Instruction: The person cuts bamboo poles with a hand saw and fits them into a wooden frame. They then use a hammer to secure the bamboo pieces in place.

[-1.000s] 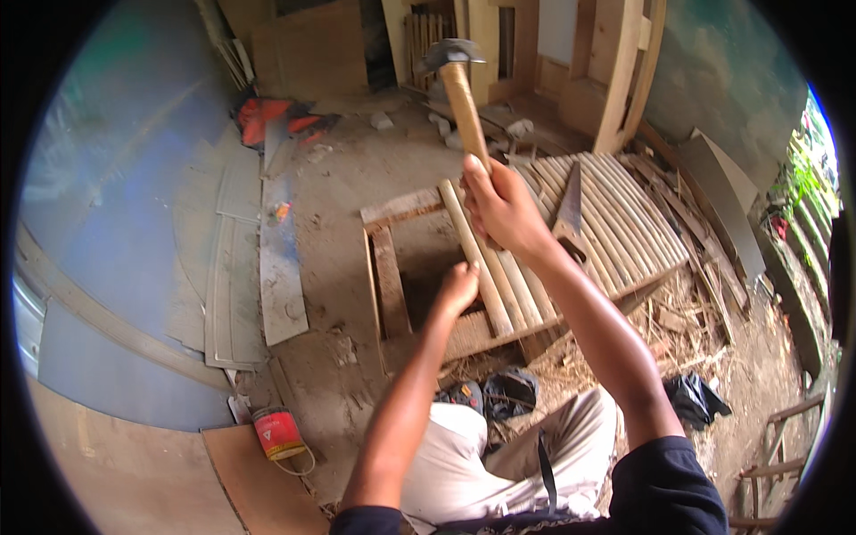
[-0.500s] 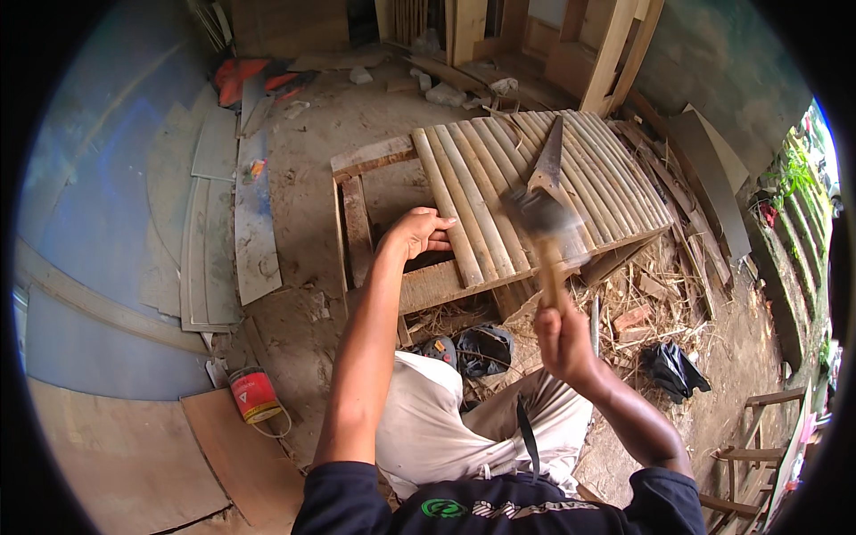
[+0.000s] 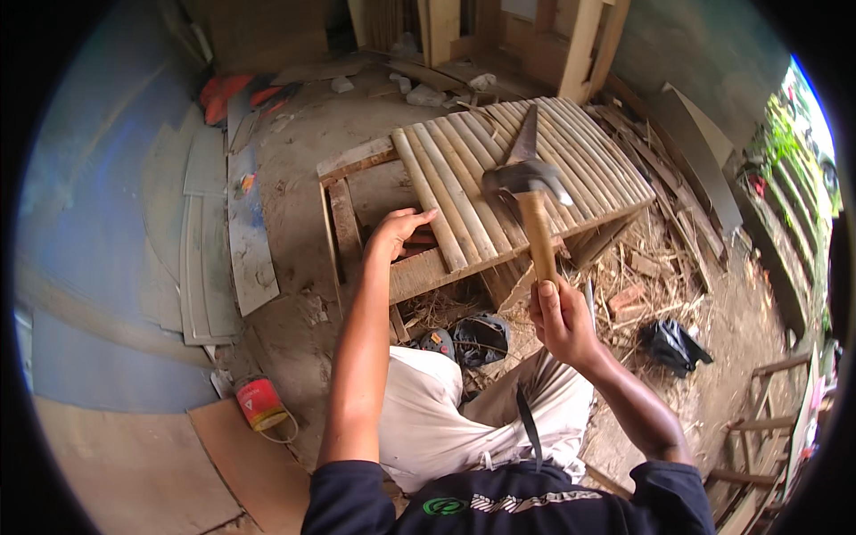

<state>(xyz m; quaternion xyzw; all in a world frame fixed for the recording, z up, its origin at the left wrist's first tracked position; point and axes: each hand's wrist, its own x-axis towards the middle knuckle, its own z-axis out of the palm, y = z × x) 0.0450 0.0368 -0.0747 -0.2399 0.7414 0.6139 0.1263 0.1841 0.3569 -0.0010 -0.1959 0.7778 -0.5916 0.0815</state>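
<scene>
In front of me stands a low wooden frame (image 3: 419, 278), most of its top covered by a row of round bamboo slats (image 3: 464, 192). At the open left end, my left hand (image 3: 399, 234) grips the outermost bamboo slat (image 3: 426, 203), thumb side on top and other fingers curled below its edge. My right hand (image 3: 563, 323) is wrapped round the wooden handle of a hammer (image 3: 537, 236). The hammer's dark metal head is over the near part of the slats; whether it touches them I cannot tell. Partly behind the head lies a handsaw (image 3: 524, 141), blade pointing away.
Wood shavings and offcuts (image 3: 615, 259) litter the floor under the frame's right side. Black plastic bags (image 3: 673, 346) lie near my legs. A red and yellow can (image 3: 260, 403) stands at left, beside sheets of board (image 3: 250, 241). Timber (image 3: 584, 49) leans at the back.
The hammer, blurred earlier, now shows sharply, its head slightly nearer the slats' middle. My left hand stays at the outermost slat. The whole view has shifted slightly.
</scene>
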